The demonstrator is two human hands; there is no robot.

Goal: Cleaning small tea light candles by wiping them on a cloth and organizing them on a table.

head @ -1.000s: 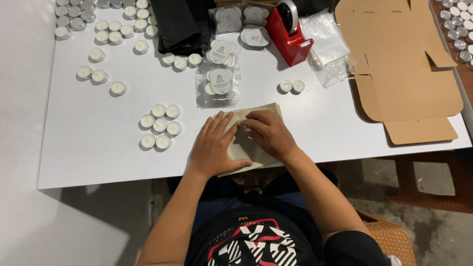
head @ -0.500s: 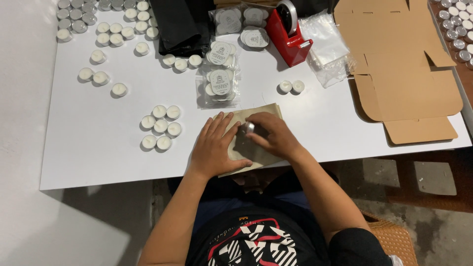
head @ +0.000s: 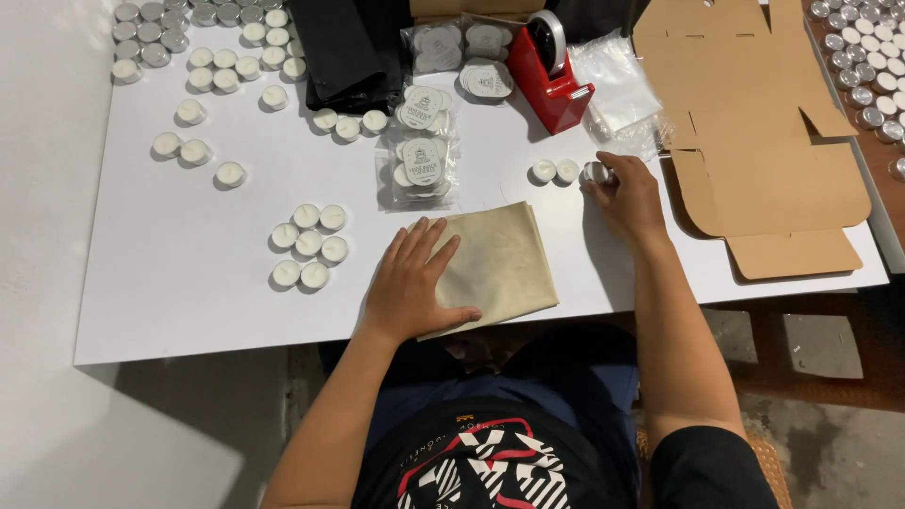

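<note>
White table (head: 189,311), left hand (head: 415,283) flat on beige cloth (head: 500,264), right hand (head: 627,193) pinching tealight (head: 596,172)

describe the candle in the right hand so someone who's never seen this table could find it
Start at the red tape dispenser near the far edge of the white table. Just nearer and to its right, the right hand rests in front of the flat brown cardboard. The tealight sits at its fingertips, third in a short row after two loose tealights, the only one being touched.
</note>
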